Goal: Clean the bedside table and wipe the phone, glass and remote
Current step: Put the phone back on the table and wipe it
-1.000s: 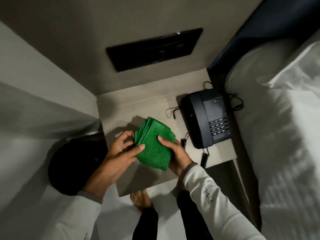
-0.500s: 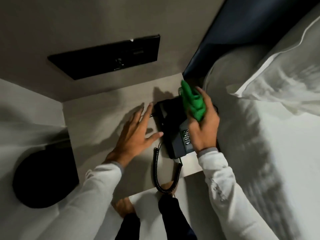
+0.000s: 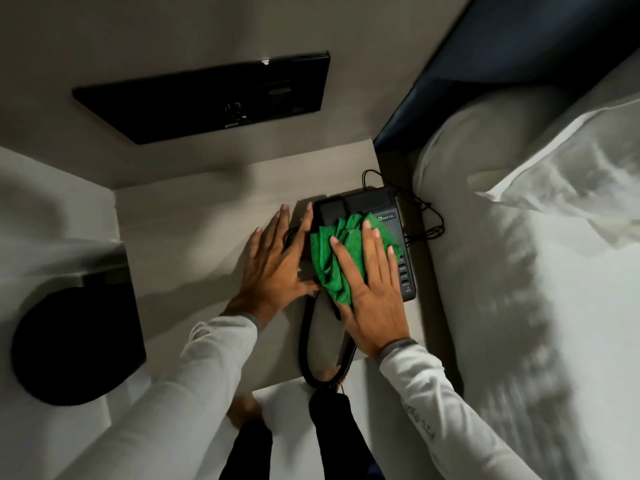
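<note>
While my right hand (image 3: 372, 292) lay flat with the fingers spread, it pressed a crumpled green microfibre cloth (image 3: 341, 258) down onto the black corded desk telephone (image 3: 388, 216). That palm was not curled around anything; the cloth bunched out from under my fingers toward the left and beyond my fingertips. The telephone sat directly beneath that hand, its keypad edge showing just to the right of my little finger and its branded top panel beyond my fingertips.

My left hand (image 3: 273, 268) rested open and flat, fingers apart, on the pale wood-grain bedside table (image 3: 194, 216), its thumb side just beside the telephone's left edge. It gripped nothing.

From under my right palm, the black coiled handset cord (image 3: 306, 344) looped back toward me and over the table's near edge. To the right of that hand lay the white bed (image 3: 519, 289), with thin black cables (image 3: 426, 220) between it and the telephone.
</note>
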{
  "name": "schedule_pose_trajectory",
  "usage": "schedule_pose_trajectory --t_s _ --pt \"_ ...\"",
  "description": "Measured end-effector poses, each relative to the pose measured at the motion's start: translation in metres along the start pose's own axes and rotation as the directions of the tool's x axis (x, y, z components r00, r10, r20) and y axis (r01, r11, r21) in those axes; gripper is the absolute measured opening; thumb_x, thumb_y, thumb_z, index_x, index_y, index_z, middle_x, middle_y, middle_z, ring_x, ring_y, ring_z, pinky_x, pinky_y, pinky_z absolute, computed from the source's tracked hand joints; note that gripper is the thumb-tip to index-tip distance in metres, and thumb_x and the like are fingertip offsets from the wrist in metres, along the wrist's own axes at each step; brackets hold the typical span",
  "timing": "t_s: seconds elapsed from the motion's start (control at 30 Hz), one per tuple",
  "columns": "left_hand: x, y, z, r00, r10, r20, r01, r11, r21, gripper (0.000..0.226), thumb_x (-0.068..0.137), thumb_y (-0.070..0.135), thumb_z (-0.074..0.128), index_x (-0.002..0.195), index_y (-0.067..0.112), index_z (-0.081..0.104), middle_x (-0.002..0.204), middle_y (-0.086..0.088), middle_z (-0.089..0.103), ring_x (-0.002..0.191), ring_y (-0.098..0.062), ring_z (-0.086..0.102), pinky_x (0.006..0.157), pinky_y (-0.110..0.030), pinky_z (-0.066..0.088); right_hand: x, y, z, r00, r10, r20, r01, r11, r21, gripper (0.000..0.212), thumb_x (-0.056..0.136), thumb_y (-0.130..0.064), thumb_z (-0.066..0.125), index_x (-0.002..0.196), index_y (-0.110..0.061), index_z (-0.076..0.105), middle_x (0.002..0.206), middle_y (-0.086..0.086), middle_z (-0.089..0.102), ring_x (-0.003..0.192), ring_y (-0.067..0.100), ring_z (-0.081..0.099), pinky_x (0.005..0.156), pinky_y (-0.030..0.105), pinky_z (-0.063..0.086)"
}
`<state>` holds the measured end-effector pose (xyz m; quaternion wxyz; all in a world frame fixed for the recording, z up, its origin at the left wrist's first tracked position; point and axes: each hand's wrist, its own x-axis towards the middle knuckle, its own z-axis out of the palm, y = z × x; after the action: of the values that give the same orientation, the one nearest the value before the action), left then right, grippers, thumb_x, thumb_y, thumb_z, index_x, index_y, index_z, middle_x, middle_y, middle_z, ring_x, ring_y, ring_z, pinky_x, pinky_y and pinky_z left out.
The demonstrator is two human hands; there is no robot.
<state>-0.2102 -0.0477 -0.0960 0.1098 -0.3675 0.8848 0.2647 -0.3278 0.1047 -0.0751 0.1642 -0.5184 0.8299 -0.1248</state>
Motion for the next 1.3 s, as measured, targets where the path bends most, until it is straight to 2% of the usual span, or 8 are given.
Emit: schedule_pose_trajectory --t_s 0.33,0.4,0.5,0.6,0.73,0.83,0.9,1.3 --pt "0.001 0.003 -0.006 0.998 -0.003 0.066 0.006 0.999 -0.049 0.13 0.068 0.08 0.067 0.157 0.039 -0.018 0.172 -0.011 -0.006 0.16 -0.024 -0.003 0.13 -0.051 0.007 -0.096 0.008 0.021 0.992 0.114 0.047 -0.114 0.993 -0.009 0.077 0.085 -0.025 0.043 0.159 -0.035 0.024 0.17 0.016 0.011 0.159 0.031 0.006 0.128 0.049 0.01" --pt "0.002 0.002 -0.011 0.995 0.013 0.098 -0.007 0.998 -0.059 0.127 0.072 0.078 0.066 0.157 0.038 -0.018 0.172 -0.014 -0.005 0.16 -0.025 -0.003 0.129 -0.052 0.008 -0.12 0.007 0.016 0.978 0.195 0.069 -0.204 0.964 0.171 0.069 0.088 -0.016 0.042 0.154 -0.034 0.034 0.168 0.01 0.023 0.157 0.028 0.019 0.128 0.041 0.015" --pt "-0.001 -0.001 -0.022 0.996 0.062 0.064 -0.058 0.997 -0.059 0.102 0.088 0.067 0.056 0.16 0.037 -0.01 0.172 -0.016 -0.002 0.16 -0.03 0.002 0.127 -0.056 0.015 -0.132 0.008 -0.004 0.874 0.485 -0.02 -0.383 0.716 0.584 0.066 0.087 -0.004 0.044 0.145 -0.035 0.044 0.143 -0.013 0.056 0.133 0.004 0.054 0.112 0.015 0.039" --pt "-0.008 0.004 -0.029 0.977 0.137 -0.161 -0.135 0.991 0.023 0.074 0.098 0.055 0.034 0.162 0.027 0.011 0.171 -0.017 0.007 0.159 -0.034 0.008 0.125 -0.059 0.021 -0.093 0.013 -0.034 0.744 0.611 -0.271 -0.299 0.667 0.683 0.054 0.092 -0.018 0.042 0.145 -0.008 0.049 0.139 0.007 0.062 0.13 0.013 0.058 0.111 0.028 0.045" --pt "-0.004 0.029 -0.027 0.91 0.283 -0.301 -0.212 0.945 0.248 0.07 0.105 0.056 0.025 0.162 0.016 0.016 0.169 -0.022 0.014 0.158 -0.036 0.013 0.126 -0.057 0.022 0.0 0.017 -0.061 0.82 0.383 -0.425 -0.149 0.86 0.488 0.072 0.08 -0.004 0.044 0.151 -0.008 0.043 0.161 0.02 0.036 0.154 0.031 0.029 0.127 0.049 0.022" --pt "0.002 0.039 -0.019 0.921 0.32 -0.224 -0.223 0.902 0.371 0.077 0.104 0.059 0.026 0.162 0.01 0.013 0.17 -0.02 0.011 0.158 -0.035 0.011 0.127 -0.055 0.019 0.056 0.027 -0.055 0.981 0.096 -0.168 -0.088 0.995 0.05 0.079 0.081 -0.01 0.053 0.157 -0.022 0.035 0.168 0.021 0.017 0.158 0.036 0.012 0.128 0.054 0.008" --pt "0.004 0.036 -0.012 0.942 0.286 -0.177 -0.202 0.901 0.383 0.081 0.103 0.062 0.023 0.162 0.008 0.009 0.171 -0.017 0.006 0.159 -0.032 0.007 0.128 -0.055 0.014 0.07 0.035 -0.043 0.999 -0.005 0.035 0.008 0.995 -0.1 0.073 0.086 -0.025 0.047 0.158 -0.026 0.031 0.169 0.021 0.009 0.158 0.037 0.004 0.127 0.056 0.005" --pt "0.01 0.031 -0.009 0.962 0.239 -0.131 -0.166 0.895 0.413 0.088 0.098 0.069 0.02 0.162 0.011 0.001 0.172 -0.014 0.002 0.159 -0.031 0.004 0.125 -0.063 0.013 -0.034 0.06 0.003 1.0 0.009 0.0 -0.009 0.974 -0.225 0.103 0.073 -0.004 0.062 0.161 -0.034 0.017 0.171 0.017 0.001 0.159 0.033 -0.005 0.128 0.056 0.005"
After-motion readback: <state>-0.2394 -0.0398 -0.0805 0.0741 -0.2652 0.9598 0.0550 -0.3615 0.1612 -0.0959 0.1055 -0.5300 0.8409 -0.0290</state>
